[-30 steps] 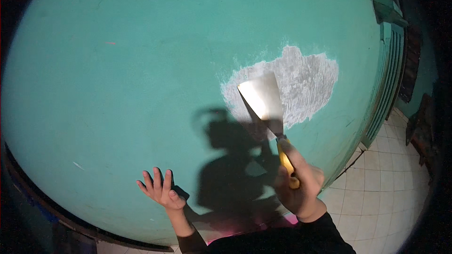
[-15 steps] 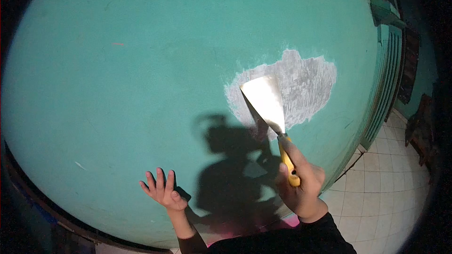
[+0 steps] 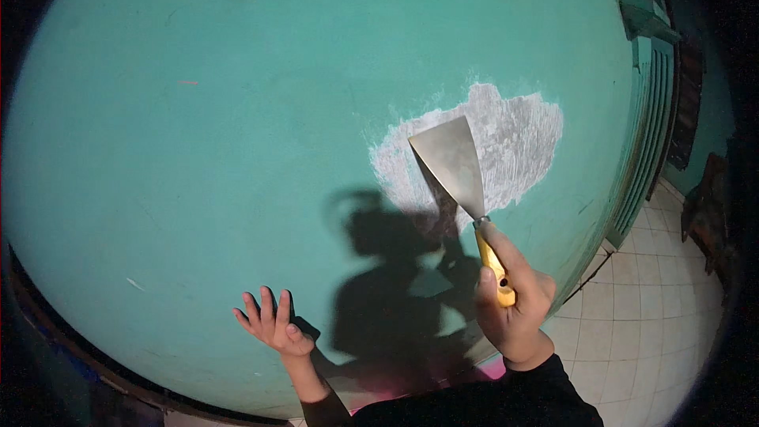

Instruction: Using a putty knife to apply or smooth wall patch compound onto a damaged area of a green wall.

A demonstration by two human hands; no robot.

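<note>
My right hand is closed round the yellow handle of a putty knife. Its wide metal blade points up and to the left, over a rough grey-white patch where the paint is gone. Whether the whole blade edge touches the wall I cannot tell. All around the patch the wall is painted green. Lower left, my left hand has its fingers spread and holds nothing; it is against or very near the wall.
My dark shadow falls on the wall between the hands. At the right stand a green ribbed pillar and a dark wooden piece on the pale tiled floor. A dark edge runs along the lower left.
My right hand has shifted slightly right with the putty knife, and the blade has turned so its bright glare is gone. The left hand stays in nearly the same place.
</note>
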